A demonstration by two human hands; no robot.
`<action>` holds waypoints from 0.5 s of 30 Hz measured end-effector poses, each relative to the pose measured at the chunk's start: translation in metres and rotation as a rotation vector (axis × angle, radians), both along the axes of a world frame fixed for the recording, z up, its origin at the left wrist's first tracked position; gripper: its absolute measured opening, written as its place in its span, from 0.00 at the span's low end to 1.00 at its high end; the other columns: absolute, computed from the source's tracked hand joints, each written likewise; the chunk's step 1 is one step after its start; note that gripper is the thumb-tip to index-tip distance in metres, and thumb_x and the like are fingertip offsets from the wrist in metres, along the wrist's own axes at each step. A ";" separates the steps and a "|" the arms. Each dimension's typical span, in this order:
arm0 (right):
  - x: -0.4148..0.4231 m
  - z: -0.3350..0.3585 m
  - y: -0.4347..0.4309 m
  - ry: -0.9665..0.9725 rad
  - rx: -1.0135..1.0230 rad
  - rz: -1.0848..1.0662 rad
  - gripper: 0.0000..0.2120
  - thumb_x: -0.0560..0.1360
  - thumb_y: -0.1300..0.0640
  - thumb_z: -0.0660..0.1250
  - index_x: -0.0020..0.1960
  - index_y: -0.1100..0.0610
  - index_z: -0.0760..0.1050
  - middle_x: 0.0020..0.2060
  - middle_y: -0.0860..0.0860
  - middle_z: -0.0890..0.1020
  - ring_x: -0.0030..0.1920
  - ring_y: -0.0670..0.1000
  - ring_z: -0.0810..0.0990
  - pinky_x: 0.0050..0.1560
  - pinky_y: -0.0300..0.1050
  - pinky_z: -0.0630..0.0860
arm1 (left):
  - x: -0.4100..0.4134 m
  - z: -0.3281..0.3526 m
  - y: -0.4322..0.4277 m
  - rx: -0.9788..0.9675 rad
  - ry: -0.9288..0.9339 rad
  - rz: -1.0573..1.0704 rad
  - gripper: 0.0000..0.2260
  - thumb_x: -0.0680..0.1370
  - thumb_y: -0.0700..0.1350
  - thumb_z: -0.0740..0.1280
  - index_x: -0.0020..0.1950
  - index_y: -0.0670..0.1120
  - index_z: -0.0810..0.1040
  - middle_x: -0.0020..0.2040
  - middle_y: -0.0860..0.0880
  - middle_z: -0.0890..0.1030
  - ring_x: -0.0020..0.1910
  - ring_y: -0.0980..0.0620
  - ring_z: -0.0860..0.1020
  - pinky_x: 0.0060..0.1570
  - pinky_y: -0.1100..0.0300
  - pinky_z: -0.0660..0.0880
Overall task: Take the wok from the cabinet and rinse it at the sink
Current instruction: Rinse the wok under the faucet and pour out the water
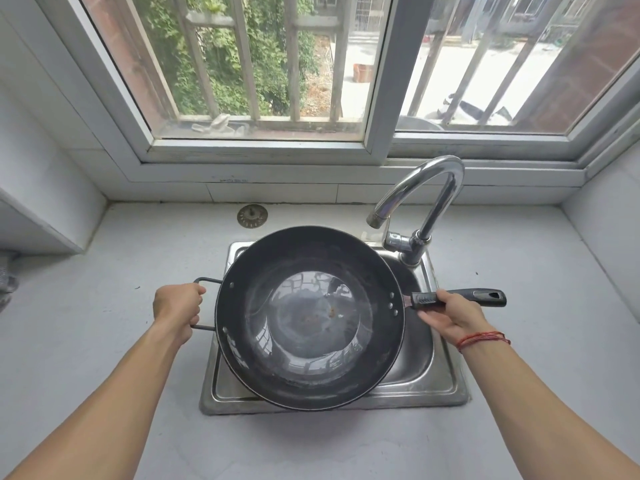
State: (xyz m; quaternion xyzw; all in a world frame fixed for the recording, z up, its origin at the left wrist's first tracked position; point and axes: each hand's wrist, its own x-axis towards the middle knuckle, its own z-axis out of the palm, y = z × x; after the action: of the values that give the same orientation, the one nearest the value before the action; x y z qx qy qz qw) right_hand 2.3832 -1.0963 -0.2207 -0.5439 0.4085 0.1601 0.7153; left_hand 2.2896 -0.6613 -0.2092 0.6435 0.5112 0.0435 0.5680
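The wok [309, 317] was held over the sink [446, 386], left hand [178, 306] gripping its loop, right hand [450, 315] fingers [431, 318] clamped on the handle. Recommended: shift the bowl right, under the faucet [420, 188].

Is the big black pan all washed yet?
Not yet. Done: the wok is fetched and held over the sink. In hand: the left hand grips its loop handle, the right hand its long handle. Left: no water shows coming from the faucet, and brown specks sit in the wok's bottom, so the rinsing seems yet to come.
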 end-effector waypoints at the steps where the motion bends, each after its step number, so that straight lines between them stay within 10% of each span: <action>1: 0.001 0.003 0.001 -0.007 -0.002 -0.002 0.06 0.81 0.63 0.61 0.56 0.65 0.71 0.53 0.68 0.81 0.52 0.65 0.82 0.51 0.61 0.78 | 0.002 0.006 0.000 0.006 -0.013 0.004 0.07 0.76 0.34 0.62 0.40 0.40 0.77 0.32 0.46 0.70 0.27 0.51 0.61 0.26 0.59 0.56; 15: 0.036 0.057 0.023 -0.120 0.125 -0.032 0.08 0.79 0.55 0.67 0.51 0.59 0.71 0.45 0.60 0.81 0.37 0.57 0.85 0.31 0.53 0.82 | 0.022 0.070 -0.008 -0.019 -0.220 0.130 0.10 0.73 0.45 0.63 0.33 0.46 0.69 0.28 0.49 0.66 0.25 0.52 0.59 0.26 0.59 0.56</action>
State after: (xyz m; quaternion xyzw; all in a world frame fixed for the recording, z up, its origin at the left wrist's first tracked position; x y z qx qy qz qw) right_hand 2.4193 -1.0731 -0.1641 -0.5003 0.3627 0.1411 0.7735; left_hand 2.3119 -0.6691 -0.1388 0.5947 0.4868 0.1457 0.6229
